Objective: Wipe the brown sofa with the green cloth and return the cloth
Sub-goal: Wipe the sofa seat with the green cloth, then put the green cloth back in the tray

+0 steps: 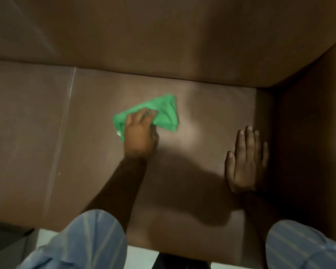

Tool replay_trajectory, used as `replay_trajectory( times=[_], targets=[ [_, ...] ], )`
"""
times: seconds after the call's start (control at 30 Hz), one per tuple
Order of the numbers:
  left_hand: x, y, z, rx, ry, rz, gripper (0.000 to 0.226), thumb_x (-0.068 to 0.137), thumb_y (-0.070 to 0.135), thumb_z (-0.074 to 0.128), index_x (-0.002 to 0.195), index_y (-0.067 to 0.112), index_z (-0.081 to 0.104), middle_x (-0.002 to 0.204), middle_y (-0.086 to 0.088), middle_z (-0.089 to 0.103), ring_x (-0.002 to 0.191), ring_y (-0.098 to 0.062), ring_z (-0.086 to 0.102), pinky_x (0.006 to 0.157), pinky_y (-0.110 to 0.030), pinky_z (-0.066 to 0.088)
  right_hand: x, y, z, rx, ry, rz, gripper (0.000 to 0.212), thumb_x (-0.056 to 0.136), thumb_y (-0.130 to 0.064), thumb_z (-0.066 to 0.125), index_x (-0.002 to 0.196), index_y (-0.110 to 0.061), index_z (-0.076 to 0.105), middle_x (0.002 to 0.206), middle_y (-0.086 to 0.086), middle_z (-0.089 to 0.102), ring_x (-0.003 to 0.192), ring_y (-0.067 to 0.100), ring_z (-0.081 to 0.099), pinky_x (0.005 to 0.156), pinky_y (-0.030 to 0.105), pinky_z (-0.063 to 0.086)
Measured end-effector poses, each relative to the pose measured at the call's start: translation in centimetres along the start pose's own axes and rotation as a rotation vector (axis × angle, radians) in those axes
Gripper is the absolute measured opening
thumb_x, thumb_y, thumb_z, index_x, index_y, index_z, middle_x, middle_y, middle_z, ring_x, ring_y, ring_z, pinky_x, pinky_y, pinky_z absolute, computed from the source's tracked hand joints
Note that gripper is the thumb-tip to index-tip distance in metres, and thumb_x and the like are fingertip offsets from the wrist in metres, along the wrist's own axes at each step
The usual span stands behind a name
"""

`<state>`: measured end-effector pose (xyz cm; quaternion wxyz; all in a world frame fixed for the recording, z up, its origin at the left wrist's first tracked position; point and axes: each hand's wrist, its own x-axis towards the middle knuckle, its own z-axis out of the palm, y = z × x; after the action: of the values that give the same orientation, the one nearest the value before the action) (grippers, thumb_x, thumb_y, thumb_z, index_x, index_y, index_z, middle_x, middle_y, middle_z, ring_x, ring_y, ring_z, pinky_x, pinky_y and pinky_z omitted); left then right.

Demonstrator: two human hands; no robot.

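Nearest the brown sofa's (pixel 202 117) front edge, the right hand (pixel 246 162) is lying flat, fingers spread, on the seat. Farther in, the left hand (pixel 140 133) is pinching the green cloth (pixel 163 111) against mid-seat.

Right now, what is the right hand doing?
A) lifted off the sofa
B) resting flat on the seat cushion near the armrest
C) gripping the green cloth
B: the right hand lies palm-down, fingers spread, on the seat cushion; the left hand holds the green cloth.
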<state>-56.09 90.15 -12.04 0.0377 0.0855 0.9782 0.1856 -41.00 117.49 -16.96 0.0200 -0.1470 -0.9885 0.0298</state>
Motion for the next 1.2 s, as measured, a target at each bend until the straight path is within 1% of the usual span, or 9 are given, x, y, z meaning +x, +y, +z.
replay_trajectory(
  times=[0.17, 0.3, 0.43, 0.53, 0.67, 0.77, 1.0, 1.13, 1.2],
  targets=[
    [-15.2, 0.8, -2.0, -0.15, -0.319, 0.03, 0.047, 0.074, 0.008, 0.059, 0.121, 0.011, 0.065, 0.123, -0.019, 0.065, 0.111, -0.041, 0.059, 0.106, -0.043, 0.04, 0.1, -1.2, -1.8, -0.013, -0.07, 0.022, 0.068, 0.108, -0.046, 0.022, 0.168, -0.012, 0.019, 0.176, 0.013, 0.022, 0.164, 0.031, 0.021, 0.133, 0.053, 0.015],
    [-17.8, 0.4, -4.4, -0.167, -0.466, 0.083, 0.044, 0.078, 0.003, 0.058, 0.12, 0.013, 0.066, 0.127, -0.014, 0.063, 0.114, -0.038, 0.054, 0.105, -0.039, 0.04, -1.8, -6.2, -4.4, 0.037, -0.132, 0.073, 0.078, 0.109, -0.052, 0.029, 0.163, 0.004, 0.029, 0.171, 0.026, 0.03, 0.159, 0.041, 0.033, 0.128, 0.058, 0.031],
    [-17.6, -3.4, -9.6, -0.176, -0.273, -0.129, 0.04, 0.077, 0.015, 0.072, 0.117, 0.016, 0.068, 0.122, -0.012, 0.064, 0.114, -0.034, 0.053, 0.105, -0.034, 0.042, -5.0, -13.2, -7.2, 0.032, -0.125, -0.291, 0.067, 0.107, -0.042, 0.05, 0.151, 0.01, 0.05, 0.157, 0.03, 0.051, 0.145, 0.043, 0.054, 0.117, 0.056, 0.05],
    [-19.5, -8.2, -14.8, -0.142, -0.152, -0.205, 0.04, 0.075, 0.015, 0.067, 0.115, 0.017, 0.07, 0.117, -0.011, 0.066, 0.107, -0.035, 0.055, 0.099, -0.037, 0.046, -6.2, -19.7, -9.9, 0.066, -0.162, -0.48, 0.068, 0.104, -0.043, 0.048, 0.15, 0.007, 0.052, 0.158, 0.026, 0.052, 0.146, 0.04, 0.054, 0.118, 0.054, 0.049],
    [-25.8, -16.9, -21.1, -0.125, 0.012, -0.392, 0.05, 0.071, -0.003, 0.061, 0.117, 0.017, 0.068, 0.117, -0.011, 0.065, 0.107, -0.034, 0.054, 0.1, -0.039, 0.047, -8.7, -30.7, -13.4, 0.111, -0.279, -0.841, 0.07, 0.103, -0.046, 0.041, 0.152, 0.001, 0.053, 0.162, 0.02, 0.05, 0.149, 0.035, 0.052, 0.125, 0.046, 0.041],
    [-32.9, -24.5, -25.1, -0.117, 0.138, -0.568, 0.054, 0.073, -0.016, 0.059, 0.116, 0.017, 0.068, 0.115, -0.01, 0.066, 0.104, -0.032, 0.055, 0.097, -0.039, 0.048, -12.7, -40.4, -15.2, 0.147, -0.305, -0.994, 0.07, 0.103, -0.048, 0.044, 0.153, 0.001, 0.052, 0.163, 0.02, 0.048, 0.151, 0.034, 0.049, 0.122, 0.05, 0.045],
    [-52.7, -42.6, -33.6, -0.097, 0.244, -0.905, 0.049, 0.073, -0.017, 0.064, 0.111, 0.013, 0.07, 0.111, -0.013, 0.069, 0.098, -0.035, 0.06, 0.093, -0.045, 0.049, -27.2, -63.4, -16.7, 0.09, -0.374, -1.31, 0.079, 0.108, -0.058, 0.027, 0.165, -0.003, 0.03, 0.174, 0.016, 0.028, 0.162, 0.03, 0.029, 0.132, 0.047, 0.03],
    [-62.7, -51.5, -36.1, -0.07, 0.224, -1.033, 0.049, 0.067, -0.017, 0.065, 0.109, 0.008, 0.07, 0.109, -0.019, 0.068, 0.098, -0.042, 0.061, 0.093, -0.05, 0.048, -34.9, -73.9, -16.2, 0.058, -0.477, -1.45, 0.08, 0.109, -0.058, 0.02, 0.17, -0.008, 0.008, 0.18, 0.01, 0.002, 0.168, 0.024, 0.002, 0.138, 0.042, 0.006],
    [-66.0, -55.1, -36.2, -0.069, 0.211, -1.047, 0.049, 0.065, -0.016, 0.068, 0.109, 0.007, 0.071, 0.106, -0.02, 0.068, 0.096, -0.042, 0.061, 0.091, -0.05, 0.05, -38.1, -78.3, -15.1, 0.062, -0.52, -1.495, 0.077, 0.11, -0.055, 0.025, 0.17, -0.009, 0.008, 0.18, 0.01, 0.002, 0.168, 0.024, 0.002, 0.137, 0.04, 0.002]
  ],
)
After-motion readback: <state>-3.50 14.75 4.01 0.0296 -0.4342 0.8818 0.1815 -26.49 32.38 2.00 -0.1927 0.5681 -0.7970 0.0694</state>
